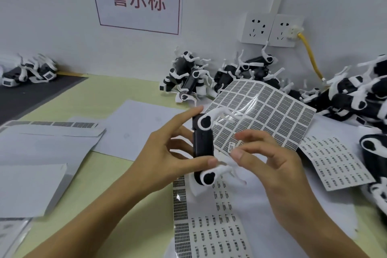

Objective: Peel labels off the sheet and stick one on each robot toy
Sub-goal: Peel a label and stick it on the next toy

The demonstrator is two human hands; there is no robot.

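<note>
At far left a small group of robot toys (pixel 31 71) lies apart, perhaps finished. At centre the left hand (pixel 167 153) grips a black-and-white robot toy (pixel 203 144); the right hand (pixel 270 157) pinches a peeled label (pixel 231 146) beside it, unstuck. Far right, a large pile (pixel 314 88) seemingly waits.

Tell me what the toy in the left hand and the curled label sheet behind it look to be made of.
Toy: looks like hard moulded plastic, a black body with a slight sheen and white joints and limbs. Curled label sheet: probably printed labels on a glossy, flexible backing; it bows upward and catches a bright glare streak.
</note>
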